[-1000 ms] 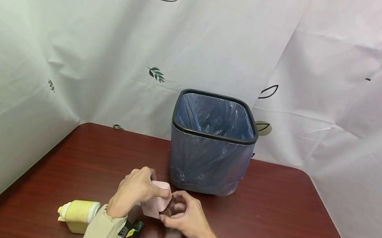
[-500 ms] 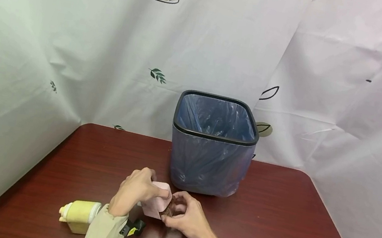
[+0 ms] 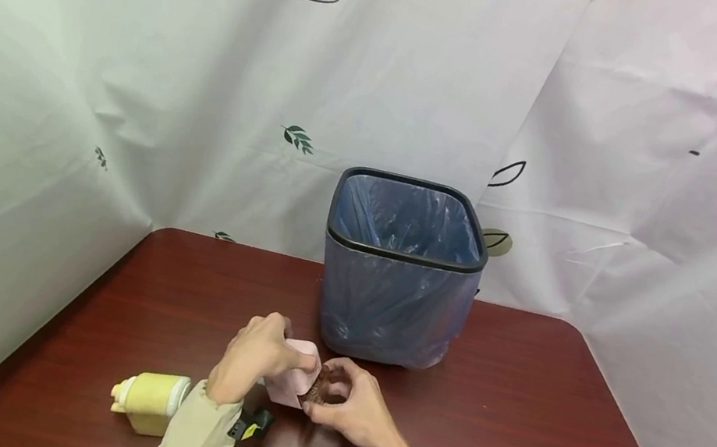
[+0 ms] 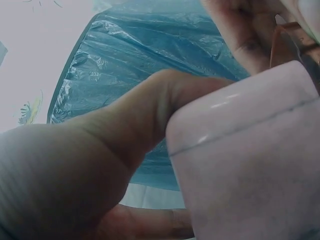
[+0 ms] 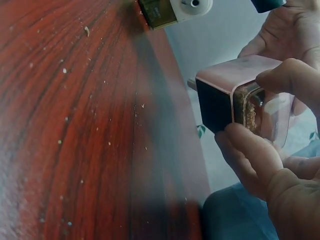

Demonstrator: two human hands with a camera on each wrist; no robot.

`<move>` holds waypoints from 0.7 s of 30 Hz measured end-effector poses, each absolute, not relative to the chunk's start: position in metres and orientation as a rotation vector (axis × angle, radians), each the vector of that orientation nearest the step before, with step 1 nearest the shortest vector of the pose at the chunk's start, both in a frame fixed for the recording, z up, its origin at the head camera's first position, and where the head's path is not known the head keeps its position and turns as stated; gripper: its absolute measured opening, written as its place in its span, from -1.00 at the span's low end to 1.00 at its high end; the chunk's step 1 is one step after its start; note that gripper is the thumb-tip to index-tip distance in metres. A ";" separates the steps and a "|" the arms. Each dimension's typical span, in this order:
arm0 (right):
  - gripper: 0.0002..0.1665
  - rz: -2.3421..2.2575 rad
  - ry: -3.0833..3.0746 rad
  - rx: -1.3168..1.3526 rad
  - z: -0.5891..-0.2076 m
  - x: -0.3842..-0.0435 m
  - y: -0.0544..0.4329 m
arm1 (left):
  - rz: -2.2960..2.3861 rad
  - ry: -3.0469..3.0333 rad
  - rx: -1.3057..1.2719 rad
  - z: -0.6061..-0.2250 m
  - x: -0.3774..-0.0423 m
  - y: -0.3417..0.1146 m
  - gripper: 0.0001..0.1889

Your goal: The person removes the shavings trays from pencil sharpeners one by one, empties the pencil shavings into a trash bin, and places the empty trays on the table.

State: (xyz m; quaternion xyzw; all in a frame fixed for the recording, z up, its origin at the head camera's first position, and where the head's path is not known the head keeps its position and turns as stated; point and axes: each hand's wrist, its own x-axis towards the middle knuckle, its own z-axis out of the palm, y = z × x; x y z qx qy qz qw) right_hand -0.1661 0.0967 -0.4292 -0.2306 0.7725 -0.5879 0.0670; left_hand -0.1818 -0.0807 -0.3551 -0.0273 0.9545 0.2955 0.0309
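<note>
My left hand [image 3: 253,360] grips a small pink box [image 3: 288,386] with rounded edges from its left side, thumb over the top. A black face and a clear drawer [image 5: 250,112] with brown shavings inside show on the box in the right wrist view. The fingers and thumb of my right hand [image 3: 358,413] pinch this drawer, which sticks partly out of the box's right side. In the left wrist view the pink box [image 4: 250,165] fills the lower right, with a thin seam near its top. Both hands are just in front of the bin.
A dark-rimmed bin [image 3: 394,309] with a blue plastic liner stands behind my hands on the red-brown table [image 3: 513,407]. A yellow box [image 3: 151,398] with a white end lies beside my left sleeve. Small pale crumbs [image 5: 65,70] dot the tabletop. White printed sheets wall the back and sides.
A little more of the brown-filled drawer shows between the pink box and my right hand. Both hands otherwise stay in the same place.
</note>
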 end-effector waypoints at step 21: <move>-0.34 -1.971 2.039 -0.695 -0.435 -0.176 0.107 | 0.888 3.036 -0.200 -0.351 -0.184 -0.109 -0.34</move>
